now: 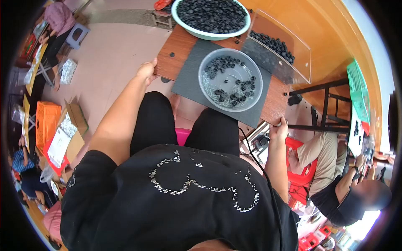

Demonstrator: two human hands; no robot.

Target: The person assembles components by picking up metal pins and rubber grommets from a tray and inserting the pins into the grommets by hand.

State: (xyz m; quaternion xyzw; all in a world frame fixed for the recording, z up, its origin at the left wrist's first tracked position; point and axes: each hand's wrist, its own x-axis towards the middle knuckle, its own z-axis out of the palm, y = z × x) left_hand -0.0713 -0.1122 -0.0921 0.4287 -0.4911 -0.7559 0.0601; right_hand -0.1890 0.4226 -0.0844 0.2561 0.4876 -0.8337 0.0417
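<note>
My left hand [147, 71] is closed on the left edge of a brown wooden tabletop [171, 67]. At the near right corner, my right hand [279, 129] grips the same top, its thumb uppermost and the other fingers mostly hidden. Between them, on a dark grey mat [187, 79], sits a round translucent bowl [202, 90]. Small round black parts [235, 98] lie in it among thin shiny metal pieces [213, 88], too small to name. Behind it stands a pale green basin [184, 32] heaped with similar black parts.
A clear box [289, 72] with more black parts stands at the right back. A dark stool [328, 100] and a seated person [324, 163] are on the right. An orange crate [46, 119] and an open carton [77, 119] stand left; other people sit farther off.
</note>
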